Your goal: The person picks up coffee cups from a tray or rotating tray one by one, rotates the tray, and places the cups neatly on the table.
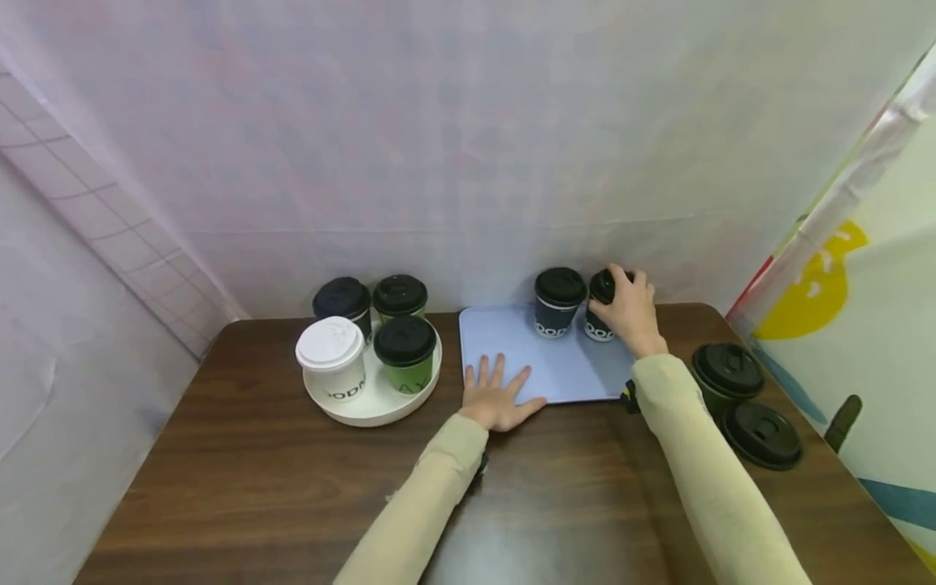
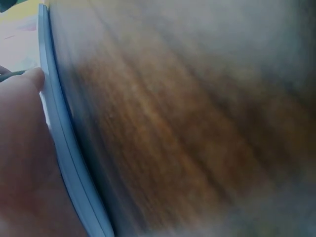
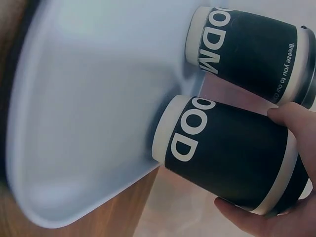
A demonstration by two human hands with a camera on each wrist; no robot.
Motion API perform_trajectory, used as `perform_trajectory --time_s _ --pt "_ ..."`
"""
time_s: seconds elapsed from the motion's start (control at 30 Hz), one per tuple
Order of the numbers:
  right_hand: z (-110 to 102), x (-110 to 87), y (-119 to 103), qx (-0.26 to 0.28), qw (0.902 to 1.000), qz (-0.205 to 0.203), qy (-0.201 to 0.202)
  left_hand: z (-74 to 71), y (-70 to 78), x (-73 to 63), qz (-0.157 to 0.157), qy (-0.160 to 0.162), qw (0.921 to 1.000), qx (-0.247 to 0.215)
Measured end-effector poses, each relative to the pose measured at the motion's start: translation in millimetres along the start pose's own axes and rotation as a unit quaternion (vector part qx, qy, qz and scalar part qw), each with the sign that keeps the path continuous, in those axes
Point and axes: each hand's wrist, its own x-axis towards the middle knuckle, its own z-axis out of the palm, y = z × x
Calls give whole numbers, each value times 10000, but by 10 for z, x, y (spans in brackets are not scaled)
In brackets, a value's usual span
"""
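My right hand (image 1: pixel 630 313) grips a dark paper coffee cup (image 3: pixel 222 155) near its black lid, fingers and thumb around the upper part. The cup's base is at the right side of the pale blue tray (image 1: pixel 504 341). Just left of it, a second dark cup (image 1: pixel 557 313) with a black lid stands upright on the tray. My left hand (image 1: pixel 497 400) lies with fingers spread over the tray's front left part. In the left wrist view, part of the left hand (image 2: pixel 29 143) shows beside the tray's raised rim (image 2: pixel 61 133).
Left of the tray, a round white tray (image 1: pixel 373 416) bears a white-lidded cup (image 1: pixel 332 357) and three black-lidded cups. More black-lidded cups (image 1: pixel 727 370) stand at the right, beside my right forearm. A white curtain (image 1: pixel 439 162) hangs behind the wooden table (image 1: pixel 241 455).
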Motion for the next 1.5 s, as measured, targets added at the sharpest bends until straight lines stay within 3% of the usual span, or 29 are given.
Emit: perform_trajectory --time_s 0.67,1.0,1.5 --pt "-46 -211 38 -59 9999 64 58 -222 22 21 8 -44 9999 -107" --pt "-116 -373 16 -140 9997 -69 168 -245 46 151 -84 -179 9997 -112" --pt "-316 -673 -7 -260 9987 42 447 -233 29 377 46 -17 10000 -80"
